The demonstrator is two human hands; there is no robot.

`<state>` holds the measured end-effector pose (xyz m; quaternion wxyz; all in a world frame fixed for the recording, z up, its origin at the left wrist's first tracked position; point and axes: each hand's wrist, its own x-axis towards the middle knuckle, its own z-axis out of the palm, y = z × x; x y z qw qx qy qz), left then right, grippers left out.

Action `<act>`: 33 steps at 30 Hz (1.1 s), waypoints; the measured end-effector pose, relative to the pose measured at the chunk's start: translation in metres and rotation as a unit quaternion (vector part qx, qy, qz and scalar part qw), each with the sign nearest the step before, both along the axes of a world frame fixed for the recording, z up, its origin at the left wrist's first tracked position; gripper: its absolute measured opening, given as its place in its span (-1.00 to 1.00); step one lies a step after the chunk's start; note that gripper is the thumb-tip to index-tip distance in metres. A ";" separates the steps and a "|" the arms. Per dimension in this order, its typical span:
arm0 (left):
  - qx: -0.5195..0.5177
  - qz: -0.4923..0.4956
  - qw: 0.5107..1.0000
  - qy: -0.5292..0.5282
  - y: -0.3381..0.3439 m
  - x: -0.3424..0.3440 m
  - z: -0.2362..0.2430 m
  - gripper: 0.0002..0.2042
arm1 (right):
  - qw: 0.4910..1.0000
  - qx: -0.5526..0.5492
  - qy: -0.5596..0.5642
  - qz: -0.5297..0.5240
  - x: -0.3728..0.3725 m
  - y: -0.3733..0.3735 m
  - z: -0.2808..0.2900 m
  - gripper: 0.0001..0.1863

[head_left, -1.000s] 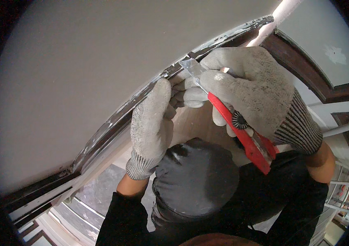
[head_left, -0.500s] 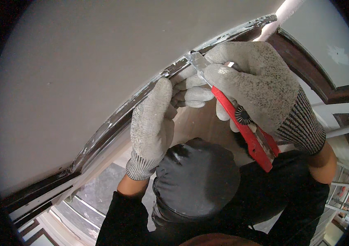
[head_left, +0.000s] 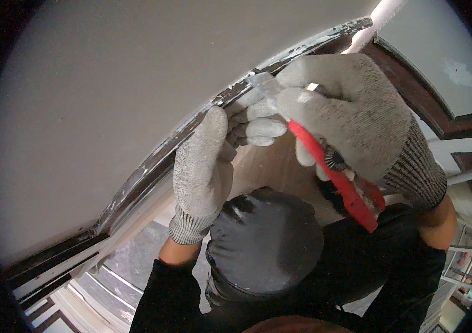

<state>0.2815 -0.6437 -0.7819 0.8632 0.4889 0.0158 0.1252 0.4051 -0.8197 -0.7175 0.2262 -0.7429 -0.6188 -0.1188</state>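
My right hand [head_left: 347, 122], in a grey knit glove, is closed round a red-handled scraper [head_left: 347, 194] with a black knob. Its wide clear-grey blade [head_left: 264, 83], blurred, meets a dark trim strip [head_left: 144, 172] flecked with white along the edge of a large grey panel [head_left: 97, 100]. My gloved left hand [head_left: 202, 166] is against the underside of that trim, just left of the blade, its fingers curled at the edge and partly hidden.
A dark-framed pale panel [head_left: 430, 72] stands at the upper right. My bent, dark-clad knee [head_left: 264, 238] is below my hands, over wooden flooring. Metal rails [head_left: 111, 286] show at the lower left, with more metal framework at the far right.
My right hand and the scraper have shifted slightly up and to the right along the trim, and the tool is now motion-blurred. My left hand has barely moved.
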 end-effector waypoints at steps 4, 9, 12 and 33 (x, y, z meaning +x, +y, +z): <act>0.019 -0.029 0.999 -0.014 0.000 0.003 0.001 -0.49 | 0.988 -0.084 0.112 -0.066 -0.002 -0.013 0.017 -0.66; 0.015 -0.050 0.999 -0.005 0.002 0.007 -0.004 -0.47 | 0.972 -0.131 -0.111 -0.163 -0.009 -0.013 0.030 -0.61; 0.030 -0.057 0.998 -0.014 0.004 0.008 -0.005 -0.47 | 0.934 -0.211 -0.233 -0.171 0.002 -0.006 0.036 -0.61; 0.043 -0.039 0.998 -0.014 -0.005 0.009 -0.001 -0.49 | 0.447 0.388 0.606 0.532 0.048 0.053 -0.061 -0.57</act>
